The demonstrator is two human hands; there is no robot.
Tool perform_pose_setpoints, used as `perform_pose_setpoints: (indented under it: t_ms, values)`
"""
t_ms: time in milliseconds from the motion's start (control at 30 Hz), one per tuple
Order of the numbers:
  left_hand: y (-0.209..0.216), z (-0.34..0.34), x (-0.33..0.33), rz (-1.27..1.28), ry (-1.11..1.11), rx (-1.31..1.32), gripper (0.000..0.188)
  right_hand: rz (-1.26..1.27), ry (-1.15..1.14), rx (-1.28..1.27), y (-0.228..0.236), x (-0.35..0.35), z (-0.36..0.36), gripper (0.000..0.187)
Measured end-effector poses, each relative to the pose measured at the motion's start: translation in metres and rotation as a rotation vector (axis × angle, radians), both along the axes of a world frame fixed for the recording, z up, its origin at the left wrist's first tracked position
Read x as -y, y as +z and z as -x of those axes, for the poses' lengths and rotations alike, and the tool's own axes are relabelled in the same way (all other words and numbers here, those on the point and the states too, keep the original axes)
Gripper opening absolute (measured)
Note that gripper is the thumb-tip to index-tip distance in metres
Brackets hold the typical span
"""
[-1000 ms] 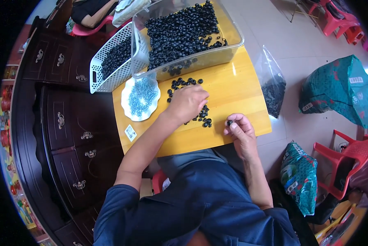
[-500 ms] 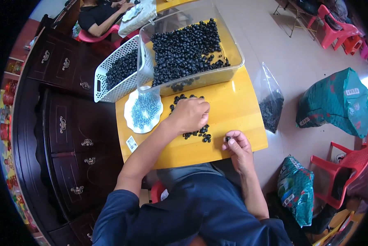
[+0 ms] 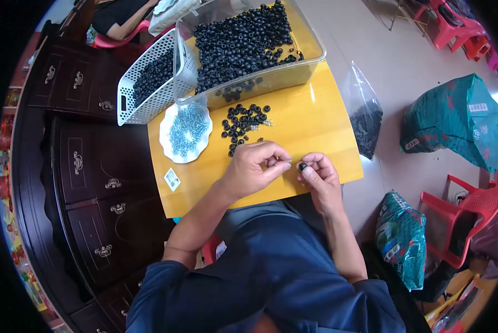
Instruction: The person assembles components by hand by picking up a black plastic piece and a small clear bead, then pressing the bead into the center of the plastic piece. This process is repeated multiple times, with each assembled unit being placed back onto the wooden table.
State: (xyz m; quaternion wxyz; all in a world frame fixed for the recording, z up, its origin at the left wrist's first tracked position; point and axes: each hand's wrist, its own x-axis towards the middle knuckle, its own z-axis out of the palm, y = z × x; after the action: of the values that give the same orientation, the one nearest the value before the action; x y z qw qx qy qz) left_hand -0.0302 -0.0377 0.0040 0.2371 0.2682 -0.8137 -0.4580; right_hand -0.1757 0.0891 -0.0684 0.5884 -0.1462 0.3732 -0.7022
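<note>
My left hand [image 3: 258, 165] is closed in a pinch, with a tiny pale piece barely showing at its fingertips. Just right of it, my right hand [image 3: 322, 182] grips a small black ring-shaped part [image 3: 303, 166] between thumb and fingers. The two hands nearly meet over the front of the yellow table [image 3: 338, 130], fingertips slightly apart. Beyond my left hand lies a loose group of black ring-shaped parts [image 3: 239, 123] with a few small clear pieces [image 3: 254, 127] among them. A white scalloped plate [image 3: 166, 139] of tiny clear bluish pieces [image 3: 186, 130] stands to the left.
At the table's back stand a clear plastic bin [image 3: 293, 69] and a white perforated basket [image 3: 128, 111], both holding black parts. Dark drawers [image 3: 88, 166] line the left. On the floor at right are a clear bag [image 3: 365, 125], teal sacks [image 3: 449, 125] and a red chair [image 3: 465, 216].
My left hand has come back from the loose black parts toward my right hand, uncovering them. The right hand keeps its black part. The whole view has shifted slightly.
</note>
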Motion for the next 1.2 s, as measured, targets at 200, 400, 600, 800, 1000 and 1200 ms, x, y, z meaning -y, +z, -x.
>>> perform_pose_setpoints:
  t_ms: [200,400,600,800,1000,1200]
  values:
    - [0.000,0.002,-0.011,0.036,-0.032,0.000,0.009,0.005,0.034,0.012,0.002,-0.005,0.001,0.024]
    - [0.000,0.003,-0.014,0.167,-0.058,-0.030,0.011,-0.030,0.052,0.050,0.004,-0.006,0.000,0.022]
    - [0.000,0.007,-0.016,0.227,-0.097,-0.046,0.012,-0.047,0.045,0.046,0.008,-0.005,0.000,0.015]
    - [-0.001,0.003,-0.017,0.087,-0.097,-0.017,0.013,0.006,0.103,0.035,0.000,-0.009,0.004,0.016]
    - [0.000,-0.011,-0.020,-0.343,-0.122,0.059,0.017,0.084,0.264,0.047,0.000,-0.015,0.007,0.021]
    - [0.004,-0.026,-0.016,-0.378,-0.066,0.033,0.015,0.137,0.301,0.205,0.001,-0.015,0.008,0.024]
